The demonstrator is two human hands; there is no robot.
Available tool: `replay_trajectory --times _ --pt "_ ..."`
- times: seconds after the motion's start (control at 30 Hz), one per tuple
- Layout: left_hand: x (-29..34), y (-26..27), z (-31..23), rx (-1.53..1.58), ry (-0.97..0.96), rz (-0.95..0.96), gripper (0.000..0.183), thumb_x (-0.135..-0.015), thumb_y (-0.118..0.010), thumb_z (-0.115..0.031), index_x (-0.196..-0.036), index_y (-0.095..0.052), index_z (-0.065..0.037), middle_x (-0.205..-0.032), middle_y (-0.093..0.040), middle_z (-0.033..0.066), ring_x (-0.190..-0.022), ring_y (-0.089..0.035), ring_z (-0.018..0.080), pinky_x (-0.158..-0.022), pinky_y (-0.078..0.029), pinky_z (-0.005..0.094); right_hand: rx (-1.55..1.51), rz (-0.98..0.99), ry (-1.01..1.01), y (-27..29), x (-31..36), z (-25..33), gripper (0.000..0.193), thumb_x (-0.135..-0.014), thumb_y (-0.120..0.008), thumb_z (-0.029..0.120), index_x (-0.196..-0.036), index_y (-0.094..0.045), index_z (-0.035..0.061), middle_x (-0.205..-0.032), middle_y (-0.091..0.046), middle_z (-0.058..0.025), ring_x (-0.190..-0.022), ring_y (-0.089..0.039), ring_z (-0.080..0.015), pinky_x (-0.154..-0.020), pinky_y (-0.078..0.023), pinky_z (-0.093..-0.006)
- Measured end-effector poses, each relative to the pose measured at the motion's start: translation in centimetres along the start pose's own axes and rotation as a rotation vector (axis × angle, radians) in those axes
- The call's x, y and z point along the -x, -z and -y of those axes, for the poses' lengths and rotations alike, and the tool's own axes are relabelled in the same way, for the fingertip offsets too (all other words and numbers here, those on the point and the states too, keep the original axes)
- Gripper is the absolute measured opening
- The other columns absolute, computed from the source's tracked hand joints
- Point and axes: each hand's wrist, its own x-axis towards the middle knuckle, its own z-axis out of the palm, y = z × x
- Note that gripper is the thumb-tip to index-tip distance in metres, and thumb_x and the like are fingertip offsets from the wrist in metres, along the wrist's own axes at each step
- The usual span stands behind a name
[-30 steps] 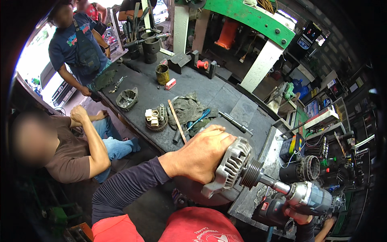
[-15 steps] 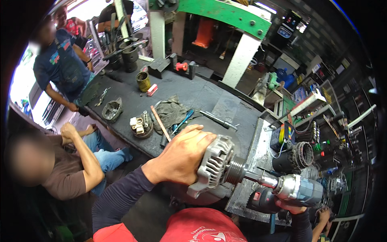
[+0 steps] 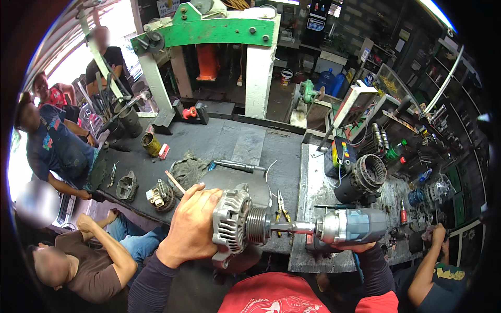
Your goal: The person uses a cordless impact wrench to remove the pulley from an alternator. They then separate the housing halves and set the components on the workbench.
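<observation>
Observed from across the tabletop. Left hand is wrapped firmly round the finned alternator housing; right hand grips the impact wrench from below, trigger finger hidden. The housing is held up over the tabletop's near edge.

Done: the wrench's socket shaft lines up with the grooved pulley and appears engaged at its centre. The pulley is on the housing.

Open: how tight the pulley sits, and whether the wrench is turning, cannot tell. An open metal casing and a round part with a pale block lie near the left edge, separate from the housing. Judgement: unit only partly assembled.
</observation>
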Motion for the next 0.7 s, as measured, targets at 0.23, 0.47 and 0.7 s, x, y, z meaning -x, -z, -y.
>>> replay_trajectory --times 0.23,0.47,0.7 --pt "-0.6 0.3 -2.8 -0.065 0.065 -0.009 0.084 -0.062 -0.086 -0.032 -0.127 -0.056 0.013 -0.116 -0.066 0.0243 -0.11 -0.066 0.0379 -0.118 -0.038 0.0497 -0.201 -0.04 -0.075 0.1 -2.8 -6.0 0.069 -0.067 -0.097 0.032 -0.128 -0.071 0.0118 -0.122 -0.072 -0.0066 -0.119 -0.065 -0.0275 -0.107 -0.048 -0.0431" --pt "-0.6 -0.3 -3.5 -0.121 0.038 -0.017 0.066 -0.065 -0.071 -0.012 -0.124 -0.057 0.015 -0.105 -0.064 0.0233 -0.106 -0.064 0.0371 -0.115 -0.04 0.0488 -0.313 -0.083 -0.095 -0.2 -5.4 -8.2 0.071 -0.065 -0.098 0.031 -0.128 -0.071 0.0117 -0.123 -0.072 -0.0065 -0.118 -0.065 -0.0273 -0.106 -0.049 -0.0424" --pt "-0.6 -0.4 -3.9 -0.119 0.107 -0.037 0.066 -0.066 -0.076 -0.017 -0.122 -0.057 0.013 -0.105 -0.064 0.0228 -0.105 -0.064 0.0383 -0.114 -0.041 0.0494 -0.326 -0.096 -0.083 0.0 -6.3 -9.1 0.074 -0.064 -0.099 0.029 -0.129 -0.07 0.0115 -0.123 -0.073 -0.0065 -0.118 -0.066 -0.0271 -0.106 -0.049 -0.0417"
